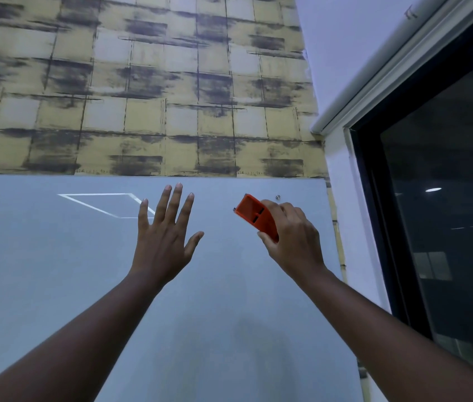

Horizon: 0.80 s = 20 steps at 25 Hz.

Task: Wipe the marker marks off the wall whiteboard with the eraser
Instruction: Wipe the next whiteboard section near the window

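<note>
Orange eraser [255, 217] is gripped in the right hand [293, 239] near the whiteboard's [55, 271] upper right corner. Left hand [165, 230] is spread flat, fingers apart, mid-frame. No marker marks are visible; wiping appears nearly complete.

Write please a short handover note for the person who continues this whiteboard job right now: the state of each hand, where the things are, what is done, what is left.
Left hand: open, fingers spread straight, raised flat in front of the whiteboard; whether it touches the board cannot be told.
Right hand: grips the orange eraser near the board's upper right corner, just below a small mounting screw.
Done: no clear marker marks show on the visible board; only a faint grey smudge low on the right. The white outline at upper left looks like a reflection, not ink.
Left: check the smudge and the parts out of view, then wipe them if needed.
</note>
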Each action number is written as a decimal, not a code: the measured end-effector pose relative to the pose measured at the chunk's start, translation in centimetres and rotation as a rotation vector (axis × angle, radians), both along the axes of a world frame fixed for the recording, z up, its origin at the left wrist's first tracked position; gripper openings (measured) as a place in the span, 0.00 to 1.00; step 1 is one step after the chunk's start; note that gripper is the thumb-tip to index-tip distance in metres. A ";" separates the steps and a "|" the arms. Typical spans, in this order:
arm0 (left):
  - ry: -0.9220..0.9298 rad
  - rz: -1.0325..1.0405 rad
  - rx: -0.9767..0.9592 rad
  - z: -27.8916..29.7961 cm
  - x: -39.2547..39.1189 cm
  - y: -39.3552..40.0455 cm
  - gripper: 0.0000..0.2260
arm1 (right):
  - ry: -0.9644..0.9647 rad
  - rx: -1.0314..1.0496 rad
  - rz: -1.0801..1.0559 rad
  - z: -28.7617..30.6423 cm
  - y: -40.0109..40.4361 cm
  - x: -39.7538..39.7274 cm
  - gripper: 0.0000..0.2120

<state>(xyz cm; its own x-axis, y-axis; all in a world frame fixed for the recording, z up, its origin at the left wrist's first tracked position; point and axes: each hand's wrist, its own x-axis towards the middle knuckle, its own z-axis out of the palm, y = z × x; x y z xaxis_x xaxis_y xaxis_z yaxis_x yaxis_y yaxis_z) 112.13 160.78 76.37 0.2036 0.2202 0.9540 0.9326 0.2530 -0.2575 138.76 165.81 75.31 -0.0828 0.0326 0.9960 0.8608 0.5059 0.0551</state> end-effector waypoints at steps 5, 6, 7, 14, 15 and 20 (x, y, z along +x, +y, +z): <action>-0.006 0.010 0.001 -0.3 -0.1 0.7 0.35 | -0.009 -0.026 -0.007 -0.3 0.5 0.3 0.33; -0.007 0.010 -0.001 -0.4 -0.1 0.9 0.33 | -0.010 -0.031 -0.008 -0.4 0.7 0.4 0.33; -0.008 0.006 -0.003 -0.5 -0.1 1.1 0.33 | -0.009 -0.034 -0.007 -0.6 0.8 0.4 0.33; -0.026 0.023 -0.037 -1.4 0.1 2.0 0.37 | -0.022 -0.083 0.012 -1.4 2.0 0.6 0.32; -0.028 0.023 -0.037 -1.5 0.2 2.1 0.37 | -0.024 -0.090 0.015 -1.6 2.2 0.7 0.33; -0.041 0.041 -0.064 -2.7 0.8 2.4 0.36 | -0.044 -0.114 0.014 -2.7 2.9 1.5 0.32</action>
<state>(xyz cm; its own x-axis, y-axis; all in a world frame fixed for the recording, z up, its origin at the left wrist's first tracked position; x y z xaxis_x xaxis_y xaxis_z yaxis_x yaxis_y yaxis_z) 112.95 163.14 73.70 0.1547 0.2888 0.9448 0.9319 0.2750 -0.2366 140.25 168.76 72.64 -0.1278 0.1438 0.9813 0.8518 0.5228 0.0343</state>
